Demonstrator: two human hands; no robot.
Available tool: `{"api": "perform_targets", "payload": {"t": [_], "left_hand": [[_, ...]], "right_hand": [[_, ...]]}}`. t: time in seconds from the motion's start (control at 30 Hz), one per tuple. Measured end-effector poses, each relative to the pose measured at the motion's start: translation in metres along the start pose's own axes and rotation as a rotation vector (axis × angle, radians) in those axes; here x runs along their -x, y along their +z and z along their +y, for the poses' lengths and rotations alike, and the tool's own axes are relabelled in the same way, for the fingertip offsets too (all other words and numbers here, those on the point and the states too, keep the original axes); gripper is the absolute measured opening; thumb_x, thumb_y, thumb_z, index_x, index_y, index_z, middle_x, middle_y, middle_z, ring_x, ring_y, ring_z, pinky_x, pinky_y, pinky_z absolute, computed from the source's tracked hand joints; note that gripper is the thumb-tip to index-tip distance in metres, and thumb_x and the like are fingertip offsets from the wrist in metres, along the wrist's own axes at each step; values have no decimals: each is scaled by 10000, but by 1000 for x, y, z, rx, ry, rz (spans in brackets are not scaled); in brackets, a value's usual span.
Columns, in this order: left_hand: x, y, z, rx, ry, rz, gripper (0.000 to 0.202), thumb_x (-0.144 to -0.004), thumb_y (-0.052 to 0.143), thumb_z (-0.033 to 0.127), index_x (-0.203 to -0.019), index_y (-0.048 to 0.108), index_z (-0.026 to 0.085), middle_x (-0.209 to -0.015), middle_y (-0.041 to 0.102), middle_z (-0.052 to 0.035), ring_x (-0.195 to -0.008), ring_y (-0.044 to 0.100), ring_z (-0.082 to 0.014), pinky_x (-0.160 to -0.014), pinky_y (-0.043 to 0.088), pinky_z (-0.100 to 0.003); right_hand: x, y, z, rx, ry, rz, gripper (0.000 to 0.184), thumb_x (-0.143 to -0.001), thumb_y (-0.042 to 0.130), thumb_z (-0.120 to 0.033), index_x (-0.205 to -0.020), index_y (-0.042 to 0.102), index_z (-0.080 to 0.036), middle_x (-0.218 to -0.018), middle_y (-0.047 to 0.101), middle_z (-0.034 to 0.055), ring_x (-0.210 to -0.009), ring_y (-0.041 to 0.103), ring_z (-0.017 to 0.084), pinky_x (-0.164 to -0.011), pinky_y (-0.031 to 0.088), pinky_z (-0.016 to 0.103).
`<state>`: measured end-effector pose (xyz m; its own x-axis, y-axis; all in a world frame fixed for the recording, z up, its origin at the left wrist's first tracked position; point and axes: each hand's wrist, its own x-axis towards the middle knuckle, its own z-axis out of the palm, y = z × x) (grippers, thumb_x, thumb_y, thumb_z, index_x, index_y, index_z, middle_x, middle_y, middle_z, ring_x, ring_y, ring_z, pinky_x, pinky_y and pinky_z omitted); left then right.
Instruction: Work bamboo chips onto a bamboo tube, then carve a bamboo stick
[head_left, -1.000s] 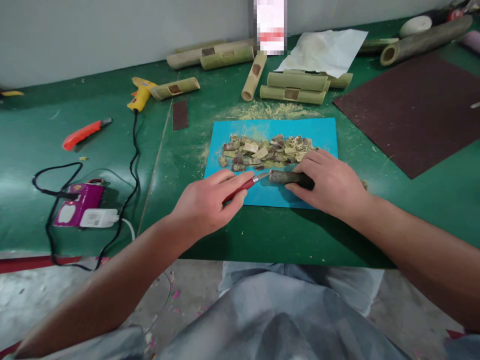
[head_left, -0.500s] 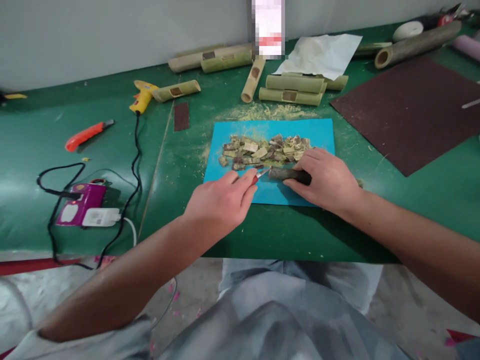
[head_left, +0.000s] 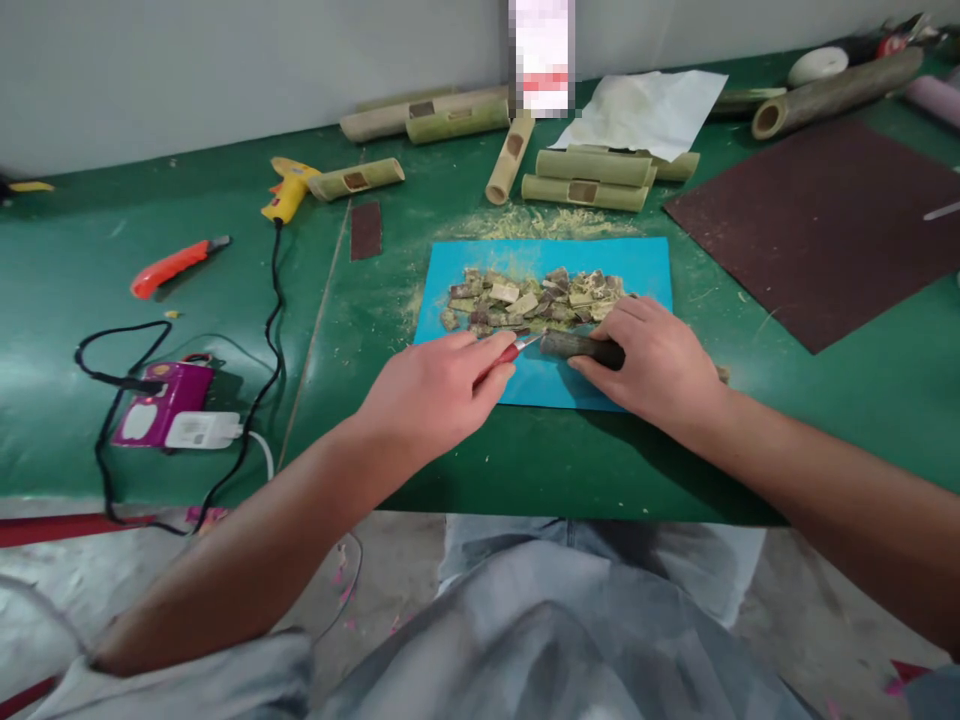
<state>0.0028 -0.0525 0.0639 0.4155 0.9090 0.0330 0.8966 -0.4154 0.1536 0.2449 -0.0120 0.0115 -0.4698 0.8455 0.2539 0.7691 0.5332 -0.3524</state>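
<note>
My left hand (head_left: 442, 385) is closed round the red handle of a small knife (head_left: 508, 354), whose thin blade points right. Its tip is at the left end of a dark, bark-like round stick (head_left: 570, 346); whether they touch I cannot tell. My right hand (head_left: 652, 355) grips that stick from the right, and its palm hides the stick's far part. Both hands are over a blue sheet (head_left: 555, 395). Just beyond them lies a heap of small cut chips (head_left: 517, 300) with greenish dust among them.
Cut bamboo tubes (head_left: 585, 193) and a white paper (head_left: 637, 110) lie at the back. To the left are a yellow glue gun (head_left: 288, 190), an orange utility knife (head_left: 172, 268) and a purple power strip (head_left: 165, 405) with cords. A dark brown sheet (head_left: 817, 230) lies right.
My left hand has shifted slightly left and its wrist has turned a little, with the knife still in it. The right hand holds the stick in nearly the same place. The view has moved slightly.
</note>
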Motion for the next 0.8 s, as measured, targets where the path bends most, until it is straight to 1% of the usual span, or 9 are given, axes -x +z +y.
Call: {"api": "perform_targets", "payload": {"t": [0.13,0.23,0.3,0.4,0.5,0.6,0.67,0.8], "left_hand": [[-13,-21,-5,41,32,-89,302,-1015,481,321,-1128,753,249,-912,763,-42,-837,706,-201,-708,523,-280],[-20,-25,-5,92,39,-140,279,-1006,511,326,-1088,768,255,-904,768,-36,-859,717,-215,-764,536,-303],[-21,-21,-4,121,28,-121,297,-1018,494,327,-1115,762,245,-914,767,-46,-876,719,-217,-789,540,-310],[-14,-5,1,76,-11,-51,348,-1033,456,308,-1243,714,203,-950,758,-88,-886,719,-228,-780,546,-321],[-6,14,8,-66,-41,15,408,-1041,428,328,-1357,646,190,-965,740,-118,-797,707,-219,-679,535,-297],[-4,27,11,-222,-82,27,437,-1036,429,327,-1404,613,178,-975,727,-136,-682,676,-194,-584,490,-268],[-7,30,9,-253,-85,30,439,-1037,429,320,-1409,610,174,-958,721,-130,-660,664,-185,-560,468,-256],[-9,24,2,-158,-50,153,430,-1058,387,352,-1397,615,217,-920,707,-84,-735,665,-168,-595,478,-230]], "right_hand": [[1,1,-1,14,-22,3,262,-854,681,-348,-715,479,-254,-813,590,68,-857,536,254,-742,421,392],[0,0,-1,21,-32,-14,238,-863,659,-342,-725,488,-251,-834,598,75,-870,543,260,-746,417,393],[-1,0,0,26,-22,-26,244,-867,653,-345,-720,484,-250,-821,595,74,-857,546,257,-743,415,391],[-3,0,1,22,-5,-25,263,-864,658,-356,-708,475,-251,-800,590,72,-837,545,253,-728,413,386],[-3,1,2,17,-2,-10,251,-867,652,-359,-713,486,-251,-798,590,71,-845,544,256,-733,417,388],[1,5,-4,23,-7,5,222,-854,668,-342,-725,515,-246,-805,587,68,-850,546,253,-739,424,382],[4,7,-10,20,-35,-6,209,-836,699,-354,-757,549,-232,-839,598,73,-868,551,253,-750,435,380],[8,9,-18,9,-30,-18,202,-865,691,-364,-776,587,-215,-849,606,76,-861,554,244,-772,454,377]]}}
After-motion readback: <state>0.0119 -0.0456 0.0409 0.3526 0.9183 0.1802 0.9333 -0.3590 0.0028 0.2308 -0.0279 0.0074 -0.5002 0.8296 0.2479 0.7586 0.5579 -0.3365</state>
